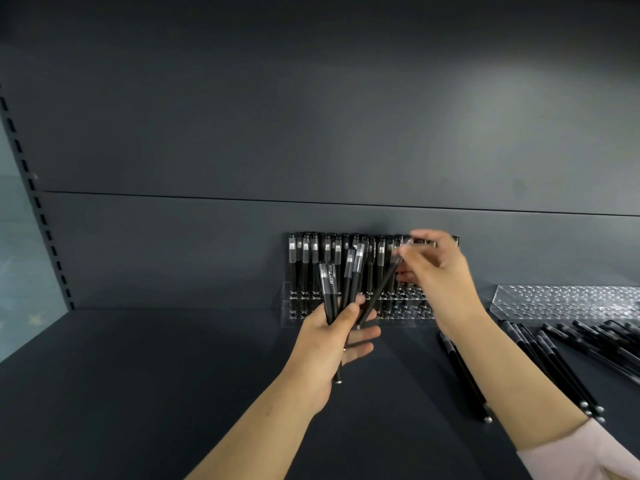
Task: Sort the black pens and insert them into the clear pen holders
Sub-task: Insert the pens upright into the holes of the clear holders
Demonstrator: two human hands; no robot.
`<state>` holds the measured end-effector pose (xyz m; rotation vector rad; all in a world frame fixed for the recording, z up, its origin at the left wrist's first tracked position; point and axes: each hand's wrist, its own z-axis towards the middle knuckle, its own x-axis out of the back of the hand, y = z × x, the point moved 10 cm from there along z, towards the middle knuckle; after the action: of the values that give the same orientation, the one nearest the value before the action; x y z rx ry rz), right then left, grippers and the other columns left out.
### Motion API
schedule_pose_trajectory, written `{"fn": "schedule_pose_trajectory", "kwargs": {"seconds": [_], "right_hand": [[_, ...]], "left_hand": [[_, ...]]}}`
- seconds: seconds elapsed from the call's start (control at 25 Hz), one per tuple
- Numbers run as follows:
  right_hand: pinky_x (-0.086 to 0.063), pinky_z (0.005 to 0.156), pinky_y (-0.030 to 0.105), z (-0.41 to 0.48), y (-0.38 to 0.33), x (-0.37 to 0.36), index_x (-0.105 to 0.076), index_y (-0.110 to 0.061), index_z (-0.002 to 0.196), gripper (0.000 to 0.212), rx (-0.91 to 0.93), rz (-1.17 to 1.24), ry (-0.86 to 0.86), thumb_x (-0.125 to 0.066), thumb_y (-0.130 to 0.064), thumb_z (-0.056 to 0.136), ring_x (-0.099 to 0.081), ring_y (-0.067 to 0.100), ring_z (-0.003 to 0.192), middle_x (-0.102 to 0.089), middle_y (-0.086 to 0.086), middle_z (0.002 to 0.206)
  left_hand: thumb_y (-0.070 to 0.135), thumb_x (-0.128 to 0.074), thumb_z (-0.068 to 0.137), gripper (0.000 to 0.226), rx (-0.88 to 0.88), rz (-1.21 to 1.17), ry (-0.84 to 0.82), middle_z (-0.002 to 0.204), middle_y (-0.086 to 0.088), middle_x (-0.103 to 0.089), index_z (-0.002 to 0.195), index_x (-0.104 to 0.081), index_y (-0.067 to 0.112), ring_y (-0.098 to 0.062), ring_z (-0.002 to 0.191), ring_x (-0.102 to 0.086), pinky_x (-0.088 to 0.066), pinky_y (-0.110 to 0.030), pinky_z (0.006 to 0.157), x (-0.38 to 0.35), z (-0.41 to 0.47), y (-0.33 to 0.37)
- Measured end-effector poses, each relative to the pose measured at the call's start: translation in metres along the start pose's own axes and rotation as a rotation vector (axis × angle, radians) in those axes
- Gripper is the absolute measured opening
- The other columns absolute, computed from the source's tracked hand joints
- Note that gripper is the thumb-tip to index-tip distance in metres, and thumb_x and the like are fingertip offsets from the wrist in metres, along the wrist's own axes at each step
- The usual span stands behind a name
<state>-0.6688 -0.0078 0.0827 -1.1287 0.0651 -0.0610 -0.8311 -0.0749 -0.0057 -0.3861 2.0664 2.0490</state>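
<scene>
My left hand (337, 336) grips a fan of several black pens (347, 289) with clear caps, held upright in front of a clear pen holder (287, 299). That holder stands against the back wall, and its back rows carry several upright black pens (313, 261). My right hand (438, 275) pinches the capped top of one black pen (379, 292), which slants down toward my left hand's fingers. The right hand is blurred and hides the holder's right end.
A second clear pen holder (568, 301), with no pens in it, lies at the right against the wall. Loose black pens (561, 362) lie spread on the dark shelf (138, 393) at the right. A slotted upright (38, 206) runs down the left side.
</scene>
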Motion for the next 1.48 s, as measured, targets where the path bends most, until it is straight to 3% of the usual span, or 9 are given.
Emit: {"fn": "schedule_pose_trajectory", "kwargs": {"seconds": [0.12, 0.2, 0.44, 0.72, 0.92, 1.04, 1.12, 1.32, 1.48], "right_hand": [[-0.053, 0.067, 0.019, -0.002, -0.027, 0.041, -0.049, -0.021, 0.109, 0.018, 0.206, -0.11, 0.288, -0.058, -0.016, 0.095, -0.066, 0.015, 0.073, -0.065, 0.002, 0.098], [-0.048, 0.065, 0.012, -0.007, -0.037, 0.05, -0.047, -0.023, 0.111, 0.018, 0.294, -0.188, 0.332, -0.055, -0.018, 0.097, -0.064, 0.015, 0.074, -0.061, -0.006, 0.098], [-0.046, 0.066, 0.01, -0.005, -0.031, 0.041, -0.048, -0.029, 0.11, 0.018, 0.346, -0.323, 0.266, -0.055, -0.017, 0.097, -0.063, 0.016, 0.085, -0.062, -0.004, 0.1], [-0.054, 0.074, 0.029, -0.002, -0.028, 0.041, -0.053, -0.032, 0.106, 0.017, 0.347, -0.362, 0.25, -0.06, -0.021, 0.094, -0.067, 0.019, 0.082, -0.063, -0.013, 0.093], [-0.05, 0.073, 0.016, -0.001, -0.028, 0.021, -0.066, -0.015, 0.116, 0.024, 0.524, -0.657, 0.145, -0.062, -0.013, 0.092, -0.059, 0.008, 0.078, -0.063, 0.001, 0.105], [-0.052, 0.084, 0.035, 0.008, 0.003, 0.005, -0.051, -0.02, 0.139, 0.046, 0.447, -0.921, -0.032, -0.06, -0.021, 0.094, -0.058, 0.025, 0.1, -0.054, 0.006, 0.122], [-0.051, 0.088, 0.044, 0.011, 0.015, 0.005, -0.043, -0.022, 0.144, 0.052, 0.396, -0.999, -0.073, -0.058, -0.023, 0.095, -0.055, 0.033, 0.105, -0.051, 0.01, 0.123], [-0.048, 0.08, 0.03, 0.004, -0.011, 0.003, -0.052, -0.018, 0.136, 0.041, 0.472, -0.833, -0.021, -0.056, -0.018, 0.095, -0.054, 0.019, 0.087, -0.053, -0.002, 0.102], [-0.049, 0.078, 0.017, -0.004, -0.003, -0.018, -0.063, -0.029, 0.119, 0.024, 0.147, -0.528, -0.236, -0.055, -0.028, 0.096, -0.062, 0.002, 0.089, -0.066, -0.012, 0.1]], "left_hand": [[0.02, -0.046, 0.103, 0.019, 0.034, 0.011, 0.023, 0.108, -0.008, -0.073, 0.115, -0.059, 0.016, -0.021, 0.088, -0.074, -0.06, -0.033, 0.077, 0.004, 0.002, -0.005], [0.02, -0.043, 0.104, 0.019, 0.045, 0.013, 0.007, 0.109, -0.01, -0.072, 0.116, -0.056, 0.015, -0.022, 0.087, -0.074, -0.06, -0.033, 0.077, 0.001, 0.002, -0.007], [0.019, -0.042, 0.104, 0.018, 0.028, 0.022, -0.023, 0.106, -0.011, -0.073, 0.113, -0.057, 0.014, -0.023, 0.087, -0.074, -0.06, -0.032, 0.076, -0.003, 0.001, -0.005], [0.019, -0.046, 0.103, 0.02, 0.022, 0.038, -0.015, 0.096, -0.007, -0.076, 0.116, -0.059, 0.011, -0.023, 0.085, -0.074, -0.061, -0.032, 0.074, -0.003, 0.001, -0.005], [0.019, -0.047, 0.102, 0.02, 0.015, 0.026, -0.009, 0.095, -0.007, -0.076, 0.115, -0.06, 0.011, -0.022, 0.084, -0.074, -0.061, -0.031, 0.073, -0.002, 0.001, -0.004], [0.02, -0.047, 0.102, 0.021, 0.011, 0.033, -0.002, 0.093, -0.005, -0.077, 0.115, -0.061, 0.012, -0.021, 0.081, -0.074, -0.06, -0.029, 0.07, -0.001, 0.002, -0.003], [0.02, -0.048, 0.102, 0.02, 0.012, 0.045, 0.003, 0.092, -0.004, -0.077, 0.115, -0.062, 0.014, -0.018, 0.078, -0.074, -0.059, -0.026, 0.066, 0.0, 0.002, -0.002], [0.024, -0.049, 0.101, 0.018, 0.027, 0.12, 0.0, 0.091, 0.0, -0.077, 0.113, -0.062, 0.019, -0.008, 0.057, -0.06, -0.045, -0.019, 0.051, -0.001, 0.0, -0.003], [0.028, -0.048, 0.102, 0.019, 0.018, 0.164, -0.069, 0.091, -0.001, -0.077, 0.112, -0.062, 0.021, -0.007, 0.053, -0.051, -0.038, -0.02, 0.051, -0.01, -0.002, -0.002]]}}
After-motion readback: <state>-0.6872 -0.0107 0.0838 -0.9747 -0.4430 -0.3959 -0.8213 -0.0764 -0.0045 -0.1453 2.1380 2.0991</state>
